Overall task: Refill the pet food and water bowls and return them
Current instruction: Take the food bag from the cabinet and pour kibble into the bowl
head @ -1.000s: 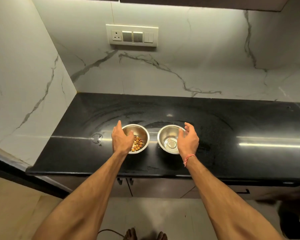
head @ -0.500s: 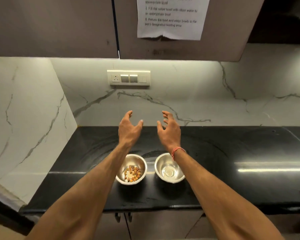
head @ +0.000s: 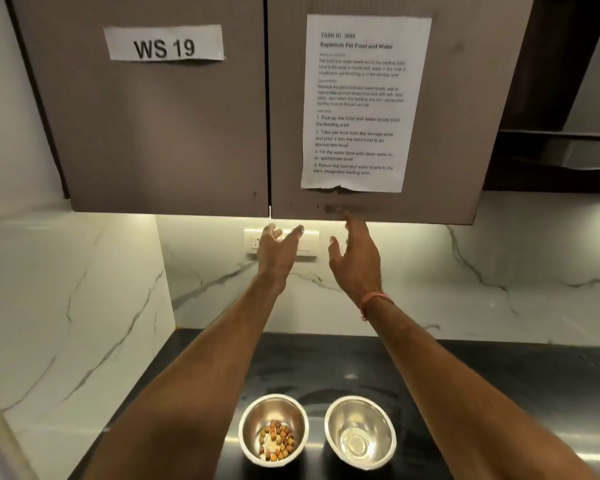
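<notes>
Brown cabinet doors (head: 146, 126) fill the top, and both hands reach up to their lower edge. The black counter (head: 499, 393) below carries two steel bowls side by side, not touching. The left hand (head: 278, 252) and right hand (head: 355, 261) are empty, fingers spread. The food bowl (head: 273, 429) holds a little kibble; the water bowl (head: 360, 432) a little water. I judge them light, stiff and smooth, so hold by the rim and keep level.

switch plate (head: 309, 249): partly hidden behind hands | instruction sheet (head: 364, 102): small print blurred | elbows: cut off below
</notes>
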